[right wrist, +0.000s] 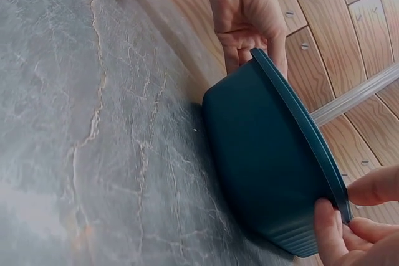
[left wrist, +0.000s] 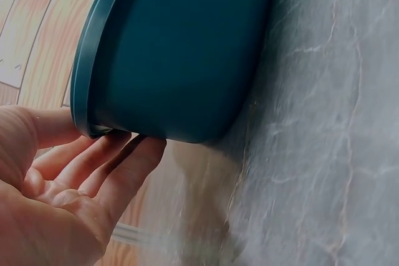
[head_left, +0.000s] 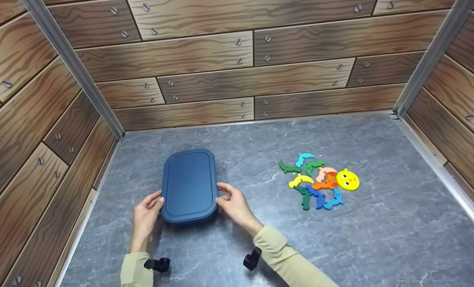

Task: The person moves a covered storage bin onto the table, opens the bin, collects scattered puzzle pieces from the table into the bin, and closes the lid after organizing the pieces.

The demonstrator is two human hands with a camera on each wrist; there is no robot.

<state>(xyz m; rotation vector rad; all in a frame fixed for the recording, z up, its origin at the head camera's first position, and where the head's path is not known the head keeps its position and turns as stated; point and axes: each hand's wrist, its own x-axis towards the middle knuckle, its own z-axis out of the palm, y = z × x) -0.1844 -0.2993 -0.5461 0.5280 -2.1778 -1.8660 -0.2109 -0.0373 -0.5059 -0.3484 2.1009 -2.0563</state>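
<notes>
Wooden-patterned walls [head_left: 253, 52] stood on the left, right and far sides, and they closed the grey table [head_left: 247, 155] there. On the left part of this table was the blue box [right wrist: 268, 147], with its long side running from near to far. A lid [head_left: 190, 185] covered it, so what was inside stayed hidden. The head view gave mainly the lid's flat top; the wrist views gave also the deep side walls, and the right one showed fine ridges low on a side. Whether the whole bottom touched the table, I could not tell.

The left hand [head_left: 146, 213] pinched the box's left rim near its near corner, thumb at the edge and fingertips below. The right hand [head_left: 235, 205] pinched the right rim between thumb and fingers.

Bare table stretched between the box and the right-hand group, which only the head view showed: a yellow disc [head_left: 347, 179] with a face, and, to its left, smaller curved pieces [head_left: 320, 185] of several colours, some touching.
</notes>
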